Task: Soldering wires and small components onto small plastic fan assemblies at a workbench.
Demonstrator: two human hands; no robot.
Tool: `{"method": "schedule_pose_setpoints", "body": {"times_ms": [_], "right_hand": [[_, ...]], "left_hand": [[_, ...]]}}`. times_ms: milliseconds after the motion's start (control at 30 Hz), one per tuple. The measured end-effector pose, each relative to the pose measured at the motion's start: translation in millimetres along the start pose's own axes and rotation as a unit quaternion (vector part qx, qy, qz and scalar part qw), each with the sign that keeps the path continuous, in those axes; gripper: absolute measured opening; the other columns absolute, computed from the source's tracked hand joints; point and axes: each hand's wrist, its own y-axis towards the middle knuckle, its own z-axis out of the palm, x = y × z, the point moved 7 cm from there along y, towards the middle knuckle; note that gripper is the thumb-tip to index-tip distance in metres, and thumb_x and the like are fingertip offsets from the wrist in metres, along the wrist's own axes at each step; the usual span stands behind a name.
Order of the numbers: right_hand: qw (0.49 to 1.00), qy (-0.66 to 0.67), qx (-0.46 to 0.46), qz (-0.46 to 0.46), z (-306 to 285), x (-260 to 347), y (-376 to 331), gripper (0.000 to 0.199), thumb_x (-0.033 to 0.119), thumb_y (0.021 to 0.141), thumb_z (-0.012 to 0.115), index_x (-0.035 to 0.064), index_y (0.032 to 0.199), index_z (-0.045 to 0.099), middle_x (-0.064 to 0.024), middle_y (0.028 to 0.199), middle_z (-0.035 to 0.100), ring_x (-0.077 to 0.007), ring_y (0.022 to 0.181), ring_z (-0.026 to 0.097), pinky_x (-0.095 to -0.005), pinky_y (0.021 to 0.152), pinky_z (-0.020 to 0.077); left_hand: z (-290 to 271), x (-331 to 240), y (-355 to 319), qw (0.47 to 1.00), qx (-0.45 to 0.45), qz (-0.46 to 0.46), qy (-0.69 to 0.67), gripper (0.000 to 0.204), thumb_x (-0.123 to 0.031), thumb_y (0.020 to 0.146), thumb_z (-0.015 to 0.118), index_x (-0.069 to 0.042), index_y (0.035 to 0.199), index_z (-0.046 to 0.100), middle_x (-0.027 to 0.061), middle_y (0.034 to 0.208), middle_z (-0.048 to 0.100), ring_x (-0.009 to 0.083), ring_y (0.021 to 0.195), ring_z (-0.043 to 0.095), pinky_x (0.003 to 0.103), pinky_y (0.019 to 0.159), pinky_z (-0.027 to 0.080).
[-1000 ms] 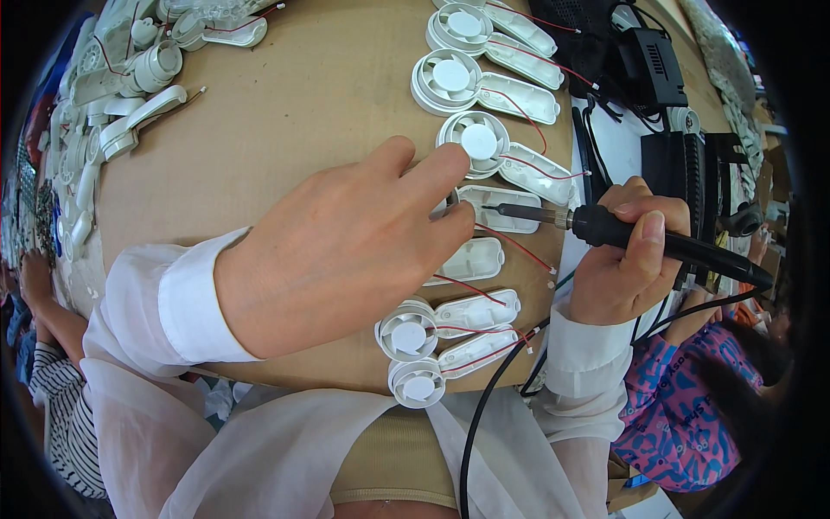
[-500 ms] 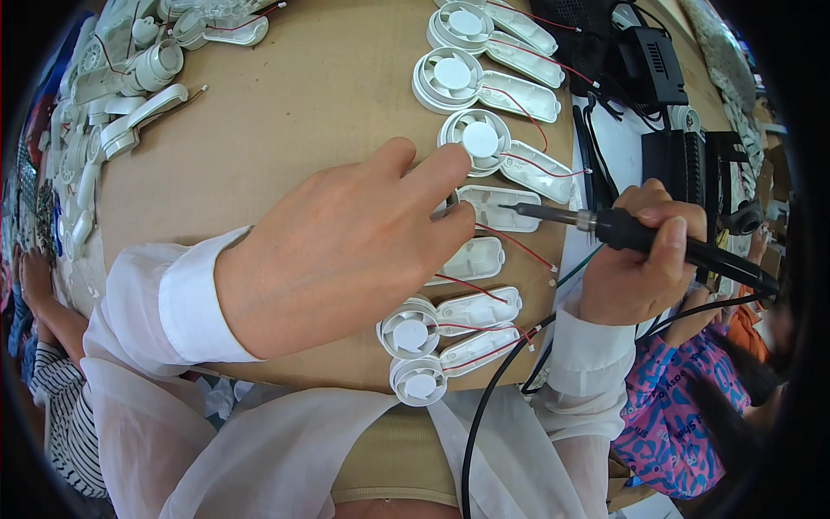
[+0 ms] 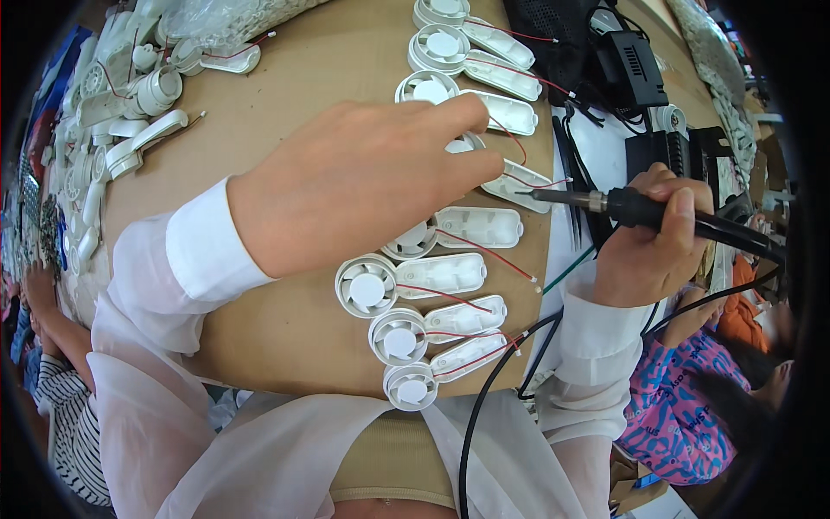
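My left hand (image 3: 372, 177) reaches over a row of small white handheld fans, thumb and index finger bent around the round head of one fan (image 3: 467, 144). The other fingers are hidden beneath the hand. That fan's opened handle (image 3: 517, 183) points right, with a thin red wire across it. In my closed right hand (image 3: 661, 229) is a soldering iron (image 3: 635, 210), its tip pointing left, over or near the end of this handle; contact cannot be made out. Nearer me lie further fans, one (image 3: 366, 290) with its blades showing.
More white fan parts (image 3: 130, 104) are heaped at the far left beside a clear plastic bag (image 3: 229, 22). A black boxy device (image 3: 633, 69) stands at the back right. The iron's black cable (image 3: 484, 394) runs across the table's front edge. Other people sit at both sides.
My left hand has moved from one fan to the neighbouring one farther away. The soldering iron has shifted along with it, to that fan's handle. The view has shifted slightly.
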Motion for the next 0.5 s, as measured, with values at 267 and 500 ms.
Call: {"method": "schedule_pose_setpoints", "body": {"times_ms": [267,500], "right_hand": [[0.998,-0.066,-0.017,0.009,6.2,-4.0,-6.8,0.019,0.020,0.090,0.045,0.0053,0.080,0.053,-0.0079,0.074,0.052,-0.0188,0.071,0.043,-0.0299,0.072,0.0367],[0.997,-0.076,-0.005,0.010,14.1,-12.9,-6.6,0.019,0.020,0.090,0.046,0.0052,0.081,0.053,-0.0079,0.074,0.052,-0.0191,0.071,0.042,-0.0306,0.070,0.0366]], "left_hand": [[7.4,-1.6,5.2,0.999,0.031,0.003,-0.027,0.032,-0.009,0.079,0.065,-0.017,0.111,0.062,0.0020,0.107,0.049,0.0191,0.070,0.052,0.030,0.063,0.046],[16.2,-2.3,5.4,0.999,0.026,0.022,-0.004,0.034,-0.007,0.077,0.063,-0.012,0.111,0.062,0.0066,0.109,0.048,0.0213,0.076,0.051,0.031,0.067,0.046]]}}
